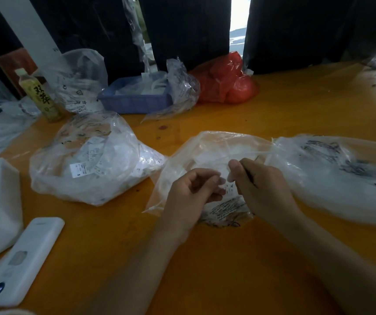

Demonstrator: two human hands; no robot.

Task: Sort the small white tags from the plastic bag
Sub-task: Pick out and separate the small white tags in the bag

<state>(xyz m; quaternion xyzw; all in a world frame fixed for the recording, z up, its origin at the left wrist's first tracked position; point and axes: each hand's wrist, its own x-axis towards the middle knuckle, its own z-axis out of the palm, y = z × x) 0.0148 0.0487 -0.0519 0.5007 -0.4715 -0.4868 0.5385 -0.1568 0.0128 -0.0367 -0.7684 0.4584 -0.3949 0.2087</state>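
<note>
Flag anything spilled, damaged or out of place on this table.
Nothing spilled or damaged. The bags are crumpled but the tags stay inside them. Both hands, left and right, pinch at the middle plastic bag. The far right is motion-blurred.

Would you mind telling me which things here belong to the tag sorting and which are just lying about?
In use: clear plastic bag, white tag, left hand, right hand.

Lying about: drink bottle, red bag, white power bank, blue tray.
</note>
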